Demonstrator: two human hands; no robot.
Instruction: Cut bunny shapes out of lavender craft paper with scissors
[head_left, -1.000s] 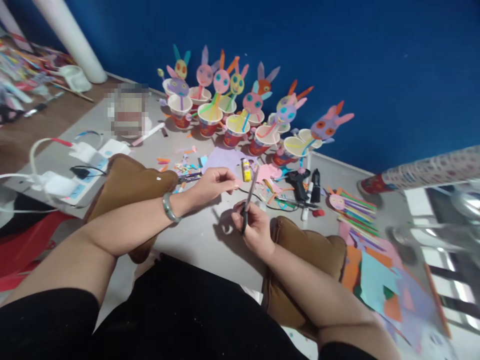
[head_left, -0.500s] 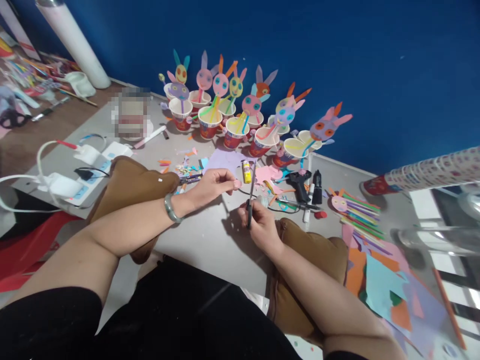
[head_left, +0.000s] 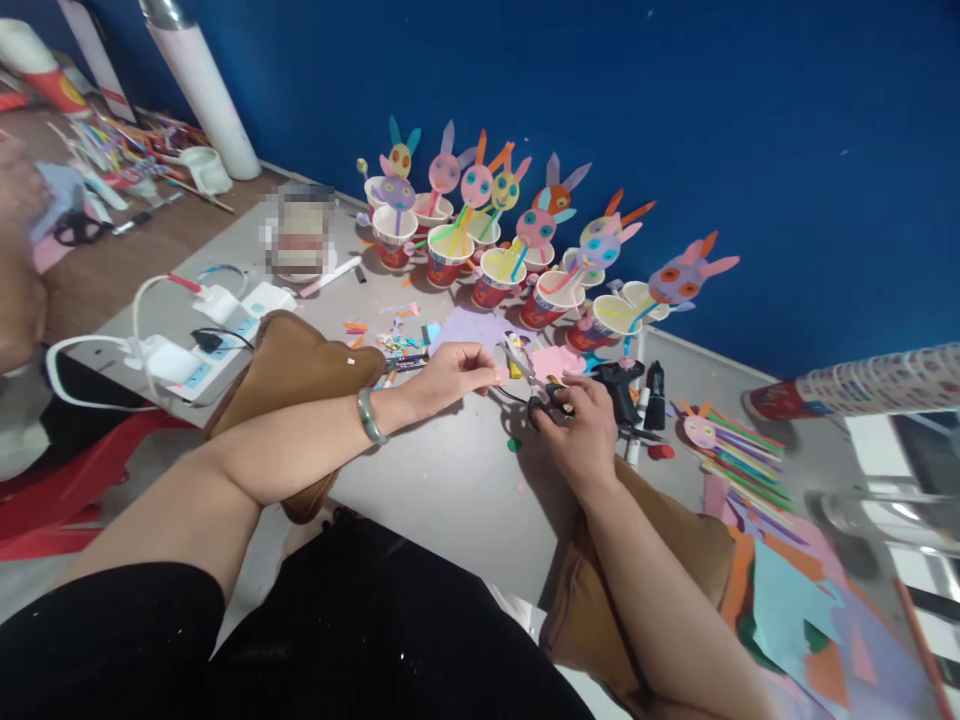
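Note:
My right hand [head_left: 581, 425] has its thumb and fingers in the black handles of a pair of scissors [head_left: 531, 370]. The blades are spread and point away from me, up and left. Just left of them, my left hand [head_left: 459, 380] is closed in a pinch; whatever is between its fingertips is too small to make out. Behind the blades lie a partly hidden yellow glue stick [head_left: 515, 369], a pink paper piece [head_left: 559, 360] and a purple paper sheet [head_left: 469, 328]. A small green scrap [head_left: 514, 445] rests on the table between my forearms.
Red paper cups [head_left: 501, 292] with paper rabbit heads stand along the blue wall. A black glue gun [head_left: 621, 385] lies right of my hand. Brown cushions [head_left: 311, 365] flank my arms. At left is a power strip [head_left: 225, 345]; coloured paper [head_left: 787, 590] lies at right. Another person's arm [head_left: 19, 240] shows far left.
The scissors' blades have spread apart and my right hand has turned and moved right with them. The view has shifted left. A person's arm has appeared at the far left. My left hand still pinches.

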